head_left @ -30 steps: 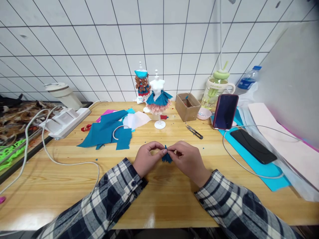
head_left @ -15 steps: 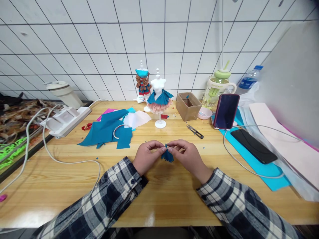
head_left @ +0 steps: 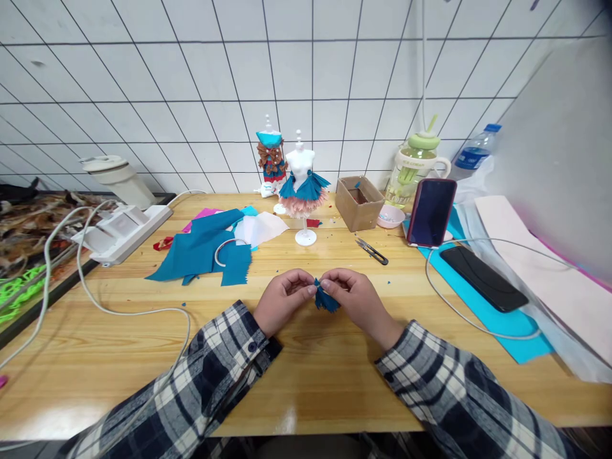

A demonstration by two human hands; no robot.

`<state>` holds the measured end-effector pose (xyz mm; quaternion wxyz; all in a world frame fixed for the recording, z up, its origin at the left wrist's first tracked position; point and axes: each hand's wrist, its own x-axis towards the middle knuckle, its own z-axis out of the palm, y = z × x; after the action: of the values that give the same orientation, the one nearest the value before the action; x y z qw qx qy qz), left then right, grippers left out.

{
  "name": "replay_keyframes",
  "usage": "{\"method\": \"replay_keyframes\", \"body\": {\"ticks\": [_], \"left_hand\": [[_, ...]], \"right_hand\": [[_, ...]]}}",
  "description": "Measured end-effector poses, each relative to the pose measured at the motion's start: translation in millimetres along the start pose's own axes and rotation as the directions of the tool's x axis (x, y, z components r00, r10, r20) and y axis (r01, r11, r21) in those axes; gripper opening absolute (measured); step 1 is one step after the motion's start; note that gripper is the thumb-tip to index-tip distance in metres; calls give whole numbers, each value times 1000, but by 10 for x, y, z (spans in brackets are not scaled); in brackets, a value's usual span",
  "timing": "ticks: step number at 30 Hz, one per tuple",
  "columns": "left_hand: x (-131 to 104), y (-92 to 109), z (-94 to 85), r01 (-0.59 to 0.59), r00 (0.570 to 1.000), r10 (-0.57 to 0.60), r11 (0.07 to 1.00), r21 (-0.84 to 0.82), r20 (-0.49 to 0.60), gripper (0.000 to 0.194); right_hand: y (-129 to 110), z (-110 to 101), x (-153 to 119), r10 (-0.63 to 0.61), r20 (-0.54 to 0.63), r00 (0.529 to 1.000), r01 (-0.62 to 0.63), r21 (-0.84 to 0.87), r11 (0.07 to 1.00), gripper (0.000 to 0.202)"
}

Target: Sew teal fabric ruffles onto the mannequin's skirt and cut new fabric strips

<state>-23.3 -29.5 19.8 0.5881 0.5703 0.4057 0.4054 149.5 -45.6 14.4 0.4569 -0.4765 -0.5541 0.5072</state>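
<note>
Blue cloth (head_left: 327, 302) pinched in my left hand (head_left: 283, 301), pinched in my right hand (head_left: 359, 301) too; box (head_left: 368, 217) beyond, near the counter's (head_left: 325, 395) far edge!

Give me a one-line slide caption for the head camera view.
Left hand and right hand pinch a gathered teal piece, a small dress form in a ruffled skirt standing beyond.

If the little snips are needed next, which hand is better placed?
Probably the right hand: the snips lie just beyond it, farther from the left hand. Both hands pinch the blue fabric piece.
</note>
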Motion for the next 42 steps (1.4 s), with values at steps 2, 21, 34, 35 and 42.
{"method": "replay_keyframes", "body": {"ticks": [2,21,34,35,42], "left_hand": [[11,-7,-6,-6,998,7,1000,21,-59,32],[27,-41,-13,53,993,-56,998,25,107,37],[19,6,-42,15,996,-33,976,215,79,27],[19,12,-43,15,998,-27,977,212,54,26],[25,0,-52,0,996,18,981,192,-92,26]], "right_hand": [[6,-1,-2,24,6,1000,-25,33,999,35],[67,-34,81,79,-12,997,-77,85,993,28],[77,-143,124,125,28,992,-128,163,978,33],[80,-160,131,123,29,992,-126,156,980,32],[90,-193,131,90,27,996,-93,103,990,29]]}}
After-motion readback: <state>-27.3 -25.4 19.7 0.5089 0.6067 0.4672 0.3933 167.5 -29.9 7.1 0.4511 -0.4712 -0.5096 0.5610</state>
